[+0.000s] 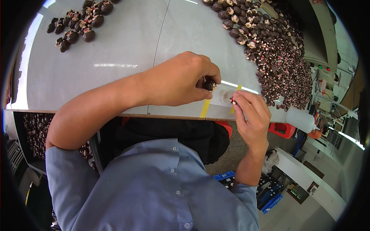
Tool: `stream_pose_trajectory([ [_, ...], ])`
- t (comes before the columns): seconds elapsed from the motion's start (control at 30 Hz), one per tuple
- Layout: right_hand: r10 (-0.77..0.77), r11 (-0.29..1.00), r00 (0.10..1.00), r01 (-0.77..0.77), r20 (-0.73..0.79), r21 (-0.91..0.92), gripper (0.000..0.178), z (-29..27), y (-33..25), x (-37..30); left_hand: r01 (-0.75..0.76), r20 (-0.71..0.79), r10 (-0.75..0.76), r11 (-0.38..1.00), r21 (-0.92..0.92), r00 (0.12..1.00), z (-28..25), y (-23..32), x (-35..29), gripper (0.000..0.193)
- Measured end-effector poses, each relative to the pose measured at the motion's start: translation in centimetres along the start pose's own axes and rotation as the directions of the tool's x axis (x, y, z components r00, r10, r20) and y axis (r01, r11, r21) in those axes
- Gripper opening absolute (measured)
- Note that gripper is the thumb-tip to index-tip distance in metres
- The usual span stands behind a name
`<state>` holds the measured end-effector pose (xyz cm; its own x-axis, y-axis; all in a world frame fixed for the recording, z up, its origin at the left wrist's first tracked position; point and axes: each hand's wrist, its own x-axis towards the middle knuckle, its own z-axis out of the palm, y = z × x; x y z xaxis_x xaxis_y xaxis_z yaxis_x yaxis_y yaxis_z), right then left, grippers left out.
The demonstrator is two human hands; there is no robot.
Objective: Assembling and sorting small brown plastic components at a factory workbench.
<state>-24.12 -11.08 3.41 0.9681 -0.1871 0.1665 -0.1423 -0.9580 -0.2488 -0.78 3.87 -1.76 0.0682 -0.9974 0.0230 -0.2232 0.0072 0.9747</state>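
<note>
My left hand reaches across the table's near edge and pinches a small dark-brown doll head with a cream face between thumb and fingers. To its right, my right hand is closed at the fingertips on a tiny red, black and cream doll body. Between the two hands lies a small clear round dish, close to the right fingertips. The head and the body are apart. Strips of yellow tape are stuck on the tabletop beside the dish.
Loose doll heads and a heap of tiny doll parts cover the table's right side. Assembled figurines stand at the far left. A white squeeze bottle lies at the right edge. Below left is a bin of dark pieces.
</note>
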Motion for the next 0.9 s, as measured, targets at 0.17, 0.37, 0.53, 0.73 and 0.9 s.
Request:
stream_pose_trajectory([
  [0.17, -0.01, 1.0, 1.0, 0.01, 0.01, -0.008, 0.033, -0.05, -0.2, 0.25, -0.021, 0.009, 0.02, 1.0, 0.016, 1.0, 0.07, 0.08, -0.06, 0.029],
  [0.37, -0.031, 0.999, 0.999, 0.031, 0.004, -0.017, 0.033, 0.01, -0.31, 0.54, 0.05, 0.022, -0.049, 0.998, -0.043, 0.999, 0.0, 0.41, -0.04, 0.03],
  [0.53, -0.03, 0.999, 0.999, 0.03, 0.016, -0.027, 0.033, -0.12, -0.28, 0.52, 0.001, 0.026, 0.0, 0.999, -0.032, 1.0, 0.13, 0.23, -0.02, 0.033],
  [0.73, -0.023, 1.0, 1.0, 0.023, -0.003, 0.003, 0.034, -0.48, -0.31, 0.36, 0.034, 0.011, -0.033, 0.989, -0.145, 0.999, 0.29, 0.17, 0.06, 0.031],
  [0.9, 0.006, 0.987, 0.994, 0.011, -0.109, 0.158, 0.036, -0.57, -0.98, 0.23, 0.14, 0.074, -0.126, 0.965, -0.222, 0.989, 0.37, 0.61, 0.1, 0.034],
])
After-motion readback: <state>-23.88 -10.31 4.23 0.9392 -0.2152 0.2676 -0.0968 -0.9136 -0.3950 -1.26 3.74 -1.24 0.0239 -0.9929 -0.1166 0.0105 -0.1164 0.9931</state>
